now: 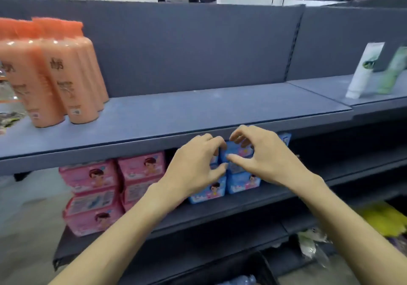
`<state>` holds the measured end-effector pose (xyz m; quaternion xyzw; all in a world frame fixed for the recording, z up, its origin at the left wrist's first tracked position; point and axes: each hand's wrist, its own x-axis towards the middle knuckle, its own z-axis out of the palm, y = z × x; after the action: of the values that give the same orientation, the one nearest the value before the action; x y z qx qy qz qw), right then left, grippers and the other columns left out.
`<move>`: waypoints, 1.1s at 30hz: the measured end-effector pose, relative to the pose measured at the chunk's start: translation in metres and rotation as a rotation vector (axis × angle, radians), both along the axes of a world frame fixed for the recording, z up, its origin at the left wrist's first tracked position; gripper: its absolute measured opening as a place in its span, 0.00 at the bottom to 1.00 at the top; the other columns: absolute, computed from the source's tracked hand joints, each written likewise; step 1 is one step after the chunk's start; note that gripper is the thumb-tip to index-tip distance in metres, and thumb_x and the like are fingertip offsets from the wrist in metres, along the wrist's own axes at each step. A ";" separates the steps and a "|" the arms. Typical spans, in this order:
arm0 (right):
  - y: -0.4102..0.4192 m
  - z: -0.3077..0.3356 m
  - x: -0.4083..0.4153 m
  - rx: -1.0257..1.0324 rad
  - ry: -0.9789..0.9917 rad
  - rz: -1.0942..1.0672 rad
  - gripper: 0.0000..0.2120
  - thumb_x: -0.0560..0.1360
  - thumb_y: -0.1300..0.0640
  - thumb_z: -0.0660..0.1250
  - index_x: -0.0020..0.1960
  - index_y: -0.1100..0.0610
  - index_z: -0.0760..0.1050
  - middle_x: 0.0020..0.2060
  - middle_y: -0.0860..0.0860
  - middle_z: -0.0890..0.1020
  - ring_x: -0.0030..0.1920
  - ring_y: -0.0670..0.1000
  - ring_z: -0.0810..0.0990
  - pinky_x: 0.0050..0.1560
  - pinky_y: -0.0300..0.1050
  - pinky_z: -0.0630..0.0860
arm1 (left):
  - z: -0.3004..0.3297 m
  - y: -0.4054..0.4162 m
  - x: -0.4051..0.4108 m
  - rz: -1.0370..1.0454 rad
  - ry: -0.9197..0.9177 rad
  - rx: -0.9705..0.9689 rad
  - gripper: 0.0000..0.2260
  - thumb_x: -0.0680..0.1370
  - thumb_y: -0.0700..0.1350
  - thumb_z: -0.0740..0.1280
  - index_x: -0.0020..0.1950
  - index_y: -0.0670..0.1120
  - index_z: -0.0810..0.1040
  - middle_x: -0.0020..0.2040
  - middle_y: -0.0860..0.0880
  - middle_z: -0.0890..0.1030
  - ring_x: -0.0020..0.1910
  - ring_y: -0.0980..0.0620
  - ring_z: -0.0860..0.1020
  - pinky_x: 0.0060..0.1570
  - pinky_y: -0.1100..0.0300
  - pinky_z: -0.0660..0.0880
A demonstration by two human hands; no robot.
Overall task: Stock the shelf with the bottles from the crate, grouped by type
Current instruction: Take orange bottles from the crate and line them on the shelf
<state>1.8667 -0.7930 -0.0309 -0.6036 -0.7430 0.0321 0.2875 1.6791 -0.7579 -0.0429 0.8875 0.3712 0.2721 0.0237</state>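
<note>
Bottles, orange with orange caps, are standing upright in a tight group at the far left of the top shelf, touching one another; the rest of that board is lying bare to the right. At the very bottom edge of the view, near the person, clear bottles are showing inside a dark crate, too blurred to say how many.

Both hands are reaching forward to the shelf just below, under the front lip of the top board. The left hand is curling its fingers over the top of a stack of blue packs, thumb underneath toward the right. The right hand is pinching the uppermost blue pack, with curled fingers on its far edge and the thumb pressing its near face. The two thumbs are nearly meeting in front of the pack. Whether the left hand is really gripping a pack or only resting on it, I cannot tell.

Left of the blue stack, pink packs are sitting piled two high in two columns on the same lower shelf. Far right, on the next bay's top board, a white tube and a green tube are leaning against the back panel. Low on the right something yellow is lying, blurred.
</note>
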 end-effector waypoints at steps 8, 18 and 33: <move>-0.016 -0.163 0.064 -0.346 0.025 -0.114 0.17 0.72 0.44 0.73 0.55 0.50 0.75 0.49 0.45 0.79 0.50 0.46 0.79 0.55 0.50 0.77 | -0.175 0.002 0.062 -0.008 0.219 -0.421 0.15 0.74 0.53 0.68 0.57 0.50 0.74 0.50 0.51 0.77 0.52 0.49 0.76 0.48 0.53 0.74; -0.046 -0.430 0.083 -0.964 0.060 -0.136 0.18 0.70 0.41 0.73 0.52 0.51 0.74 0.47 0.50 0.81 0.48 0.52 0.80 0.44 0.45 0.73 | -0.433 -0.071 0.062 0.201 0.356 -1.072 0.14 0.73 0.47 0.68 0.58 0.51 0.76 0.54 0.49 0.80 0.54 0.44 0.78 0.52 0.51 0.76; -0.028 -0.689 0.061 -1.027 -0.270 0.129 0.29 0.76 0.54 0.70 0.74 0.52 0.65 0.67 0.57 0.73 0.63 0.61 0.76 0.59 0.54 0.76 | -0.647 -0.116 0.073 0.420 0.308 -1.267 0.17 0.75 0.49 0.68 0.63 0.50 0.72 0.57 0.48 0.76 0.55 0.44 0.76 0.50 0.50 0.75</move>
<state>1.9274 -0.8207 -0.7201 -0.6185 -0.6975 0.3312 -0.1458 1.7517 -0.8740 -0.6900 0.6402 0.6222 -0.1281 0.4319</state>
